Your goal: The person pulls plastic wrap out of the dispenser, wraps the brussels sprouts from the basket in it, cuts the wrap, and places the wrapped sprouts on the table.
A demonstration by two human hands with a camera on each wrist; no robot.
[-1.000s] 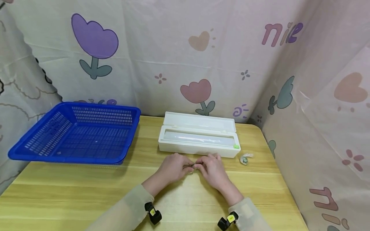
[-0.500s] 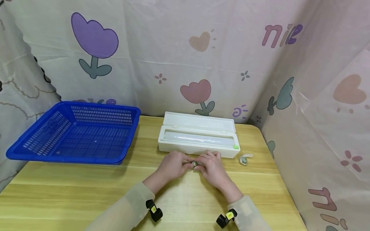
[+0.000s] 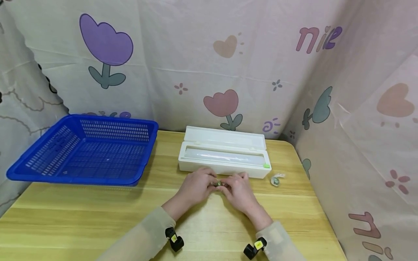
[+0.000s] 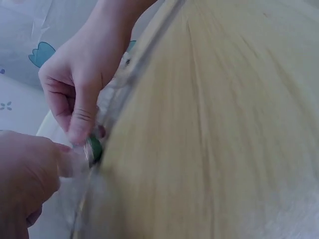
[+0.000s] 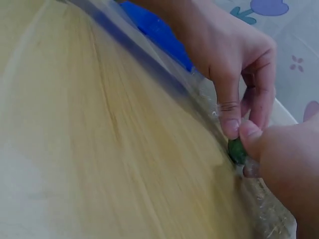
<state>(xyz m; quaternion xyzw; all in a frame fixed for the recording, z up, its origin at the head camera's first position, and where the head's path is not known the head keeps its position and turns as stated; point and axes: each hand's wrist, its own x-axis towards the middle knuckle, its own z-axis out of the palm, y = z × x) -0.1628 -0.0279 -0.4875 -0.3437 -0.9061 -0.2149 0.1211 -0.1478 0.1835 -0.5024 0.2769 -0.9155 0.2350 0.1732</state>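
Observation:
Clear plastic film wraps a small green ball (image 3: 219, 183), held between my two hands just in front of a white cling film box (image 3: 222, 168). My left hand (image 3: 195, 185) pinches the wrapping on one side. On the other side, my right hand (image 3: 239, 191) pinches it with thumb and fingers. In the right wrist view the dark green ball (image 5: 237, 151) shows below the meeting fingertips. The left wrist view shows the green ball (image 4: 95, 148) partly covered by fingers and film. Right of the box lies a second film-wrapped ball (image 3: 275, 181) with a twisted tail.
The box's lid (image 3: 225, 137) stands raised at the back, with a film roll (image 3: 225, 156) inside. A blue mesh basket (image 3: 137, 179) stands on the left of the wooden table (image 3: 98, 221). A patterned curtain (image 3: 163, 47) hangs behind.
The fingers have shifted around the wrapped ball, which shows more clearly between them than a second ago. Both hands stay in nearly the same place; the box, basket and second ball have not moved.

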